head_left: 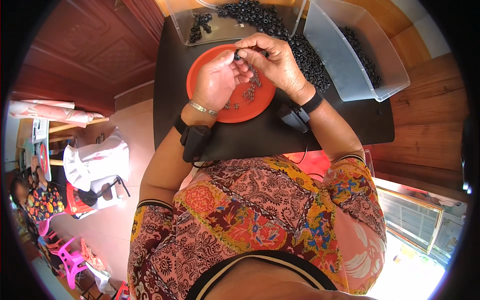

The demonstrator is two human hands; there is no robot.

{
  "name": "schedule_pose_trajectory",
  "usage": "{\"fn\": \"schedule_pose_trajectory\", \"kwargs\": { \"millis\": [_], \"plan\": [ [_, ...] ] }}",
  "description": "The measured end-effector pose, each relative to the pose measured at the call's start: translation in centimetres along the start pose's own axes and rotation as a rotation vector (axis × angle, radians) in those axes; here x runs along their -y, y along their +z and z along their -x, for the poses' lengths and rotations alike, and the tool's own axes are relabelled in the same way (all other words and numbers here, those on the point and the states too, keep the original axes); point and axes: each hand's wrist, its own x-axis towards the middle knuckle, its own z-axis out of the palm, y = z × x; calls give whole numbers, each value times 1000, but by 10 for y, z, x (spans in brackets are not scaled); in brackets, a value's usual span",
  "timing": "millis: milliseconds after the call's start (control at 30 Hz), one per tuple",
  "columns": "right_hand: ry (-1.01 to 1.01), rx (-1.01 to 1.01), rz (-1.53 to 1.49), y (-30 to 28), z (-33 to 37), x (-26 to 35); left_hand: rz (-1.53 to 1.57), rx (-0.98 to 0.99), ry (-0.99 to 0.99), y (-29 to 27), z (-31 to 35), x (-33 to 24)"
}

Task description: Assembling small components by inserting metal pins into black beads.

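Over a round red-orange tray (235,116), my two hands meet at a small black round part (237,55). My left hand (216,80) has its palm turned up, thumb and curled fingers closed on the part. From the other side, my right hand (276,62) pinches at the same part with thumb and forefinger. Whatever sits between those fingertips is partly hidden. Several small silvery metal pieces (249,94) lie loose in the tray beneath my hands.
Beyond the tray, a clear plastic bin (220,34) holds many black ring-like parts. A pile of small black parts (307,60) spreads on the dark table (235,142). Right of it stands a translucent bin (345,82) with more black parts. Another person (42,197) sits far left.
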Motion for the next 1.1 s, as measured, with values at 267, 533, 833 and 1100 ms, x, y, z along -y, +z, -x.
{"fn": "schedule_pose_trajectory", "kwargs": {
  "millis": [267,533,833,1100],
  "plan": [
    [-156,-8,179,3,2,-2,0,-63,50,10,1,-1],
    [-305,-89,305,7,1,-6,-2,-1,54,12,2,-2],
    [-293,-59,378,1,1,3,-6,-1,58,17,3,-2],
    [-373,-61,419,0,-2,1,-27,-22,75,13,2,0]
  ]
}}
